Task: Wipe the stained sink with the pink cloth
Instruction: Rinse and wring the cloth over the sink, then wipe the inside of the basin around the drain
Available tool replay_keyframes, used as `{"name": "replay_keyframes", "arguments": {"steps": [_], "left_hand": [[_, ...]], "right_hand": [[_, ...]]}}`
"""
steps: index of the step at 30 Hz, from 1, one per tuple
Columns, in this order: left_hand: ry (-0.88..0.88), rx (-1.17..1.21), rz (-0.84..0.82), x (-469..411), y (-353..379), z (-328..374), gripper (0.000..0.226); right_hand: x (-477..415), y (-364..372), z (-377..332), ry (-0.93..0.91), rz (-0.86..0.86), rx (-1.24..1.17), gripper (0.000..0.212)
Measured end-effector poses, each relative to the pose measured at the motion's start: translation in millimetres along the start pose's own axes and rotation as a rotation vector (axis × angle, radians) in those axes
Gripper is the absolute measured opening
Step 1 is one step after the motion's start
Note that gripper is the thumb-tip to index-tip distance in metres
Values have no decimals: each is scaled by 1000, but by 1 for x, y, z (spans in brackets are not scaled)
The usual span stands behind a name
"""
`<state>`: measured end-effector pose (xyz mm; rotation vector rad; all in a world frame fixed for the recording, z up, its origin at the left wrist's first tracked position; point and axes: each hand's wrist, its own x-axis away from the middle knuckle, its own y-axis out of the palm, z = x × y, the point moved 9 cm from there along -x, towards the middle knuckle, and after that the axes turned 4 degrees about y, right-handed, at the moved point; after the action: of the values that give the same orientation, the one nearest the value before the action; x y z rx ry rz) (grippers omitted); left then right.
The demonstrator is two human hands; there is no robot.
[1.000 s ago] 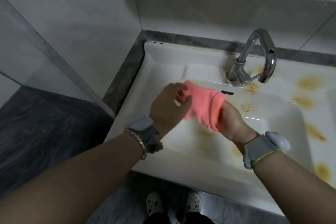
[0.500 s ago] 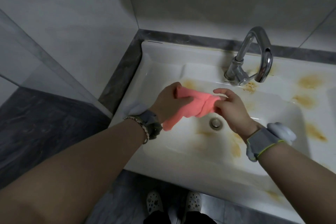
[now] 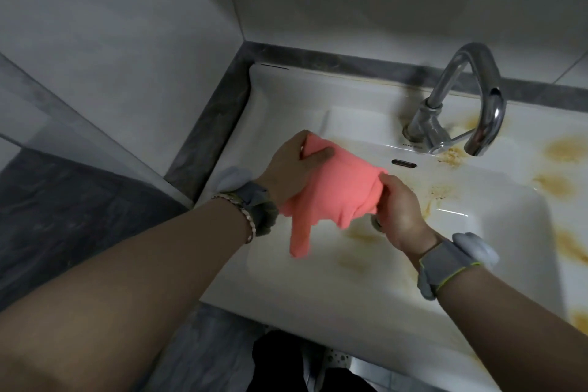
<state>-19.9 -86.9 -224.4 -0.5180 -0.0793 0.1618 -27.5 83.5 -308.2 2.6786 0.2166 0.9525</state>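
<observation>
The pink cloth (image 3: pixel 337 191) hangs bunched above the basin of the white sink (image 3: pixel 286 99), held between both hands. My left hand (image 3: pixel 291 169) grips its upper left corner with thumb and fingers. My right hand (image 3: pixel 399 210) pinches its right edge. A loose tail of the cloth dangles down toward the basin floor. Brown-yellow stains (image 3: pixel 359 234) mark the basin bottom, its right wall and the ledge on the right (image 3: pixel 564 149). The drain is mostly hidden behind my right hand.
A chrome faucet (image 3: pixel 461 102) arches over the back of the sink, with an overflow slot (image 3: pixel 404 163) below it. Grey tiled walls rise at the left and back. A dark floor lies at the left, and shoes show below the sink's front edge.
Both hands have spread the cloth wider and lifted it slightly; it now covers the drain area, with a tail hanging lower than before.
</observation>
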Motion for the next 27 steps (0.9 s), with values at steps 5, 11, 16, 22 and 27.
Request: {"name": "replay_keyframes", "arguments": {"steps": [5,11,16,22,27], "left_hand": [[-179,35,-48,-18,12,-63,12],[-70,-482,-17,-48,-4,-113,26],[121,-634,-50,-53,-5,-155,32],[228,-602,45,-49,3,-176,41],[282,-607,7,-49,5,-176,44]], "right_hand": [[-6,41,32,202,-284,-11,30],[-36,11,71,172,121,158,20],[-53,19,113,169,176,243,14],[-71,94,174,159,25,476,27],[-125,97,139,-134,214,543,35]]}}
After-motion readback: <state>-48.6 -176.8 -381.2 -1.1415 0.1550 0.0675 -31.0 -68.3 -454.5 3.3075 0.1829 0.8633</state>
